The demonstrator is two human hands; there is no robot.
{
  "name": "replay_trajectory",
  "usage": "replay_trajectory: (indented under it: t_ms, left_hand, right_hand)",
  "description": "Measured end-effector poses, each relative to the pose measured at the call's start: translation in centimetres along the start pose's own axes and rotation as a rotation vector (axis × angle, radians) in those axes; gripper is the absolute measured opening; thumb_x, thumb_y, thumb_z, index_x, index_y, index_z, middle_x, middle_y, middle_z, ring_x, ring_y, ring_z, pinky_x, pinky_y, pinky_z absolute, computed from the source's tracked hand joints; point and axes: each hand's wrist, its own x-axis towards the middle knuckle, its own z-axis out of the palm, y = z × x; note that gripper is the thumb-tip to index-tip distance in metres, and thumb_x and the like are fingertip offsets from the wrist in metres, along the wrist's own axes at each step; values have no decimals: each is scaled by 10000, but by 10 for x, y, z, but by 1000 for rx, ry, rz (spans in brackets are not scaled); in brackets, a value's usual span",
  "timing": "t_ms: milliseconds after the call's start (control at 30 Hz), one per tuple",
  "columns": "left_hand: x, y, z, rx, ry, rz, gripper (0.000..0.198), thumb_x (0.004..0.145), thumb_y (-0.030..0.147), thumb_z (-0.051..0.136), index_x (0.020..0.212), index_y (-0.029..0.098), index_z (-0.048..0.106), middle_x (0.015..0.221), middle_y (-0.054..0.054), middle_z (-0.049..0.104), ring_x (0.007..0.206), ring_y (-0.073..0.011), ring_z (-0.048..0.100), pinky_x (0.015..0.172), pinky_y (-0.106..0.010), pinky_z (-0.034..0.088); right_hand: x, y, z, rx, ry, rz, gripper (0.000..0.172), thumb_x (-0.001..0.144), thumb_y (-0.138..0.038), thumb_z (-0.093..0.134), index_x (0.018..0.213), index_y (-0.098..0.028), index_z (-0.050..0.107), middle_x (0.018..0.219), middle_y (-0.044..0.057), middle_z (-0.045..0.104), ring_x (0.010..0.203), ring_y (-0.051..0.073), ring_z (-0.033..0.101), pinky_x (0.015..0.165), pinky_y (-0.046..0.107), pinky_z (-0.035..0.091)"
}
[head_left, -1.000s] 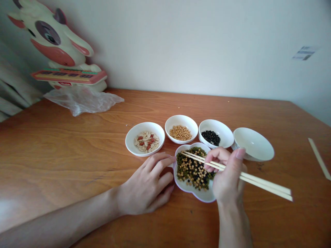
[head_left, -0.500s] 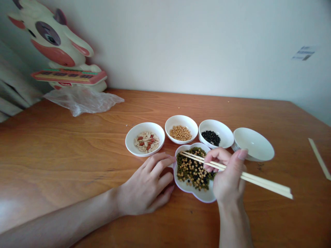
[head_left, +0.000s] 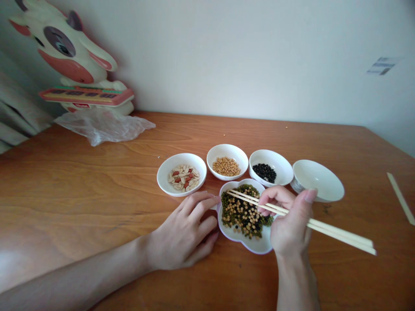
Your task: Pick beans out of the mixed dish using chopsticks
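My right hand (head_left: 292, 220) is closed round a pair of pale chopsticks (head_left: 337, 231). Their tips touch the beans near the upper left of a flower-shaped plate (head_left: 261, 245). Mixed green, black and tan beans (head_left: 243, 211) lie on this plate. At its left edge, my left hand (head_left: 188, 231) touches the rim with its fingertips; the fingers are bent and a little apart, and it holds nothing. Behind the plate are white bowls, one with peanuts (head_left: 184, 178), one with yellow beans (head_left: 226, 166), one with black beans (head_left: 264, 172).
A fourth white bowl (head_left: 319, 179) stands to the right of the others. One wooden stick (head_left: 400, 198) lies at the far right. A clear plastic bag (head_left: 105, 125) rests below a cow-shaped toy keyboard (head_left: 87, 95) at the back left, near the wall.
My right hand has shifted slightly to the right with the chopsticks, whose rear ends now sit farther right and lower. My left hand has not moved.
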Motion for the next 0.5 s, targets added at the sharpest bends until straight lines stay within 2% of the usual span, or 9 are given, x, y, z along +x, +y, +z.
replay_trajectory:
  t_ms: [200,500]
  left_hand:
    - [0,0,-1,-1,2,1,156,989,226,658,1125,160,695,1526,-155,521,1443,-359,446,1225,-531,484]
    - [0,0,0,10,23,9,137,989,235,653,1102,168,691,1506,-150,534,1429,-353,461,1214,-522,496]
  right_hand:
    - [-1,1,-1,-7,-35,-4,935,990,-866,87,602,-230,653,527,59,600,534,188,565,522,337,408]
    - [-6,-2,7,-30,21,-1,900,1040,-804,151,609,-215,678,528,54,597,550,175,553,531,328,385]
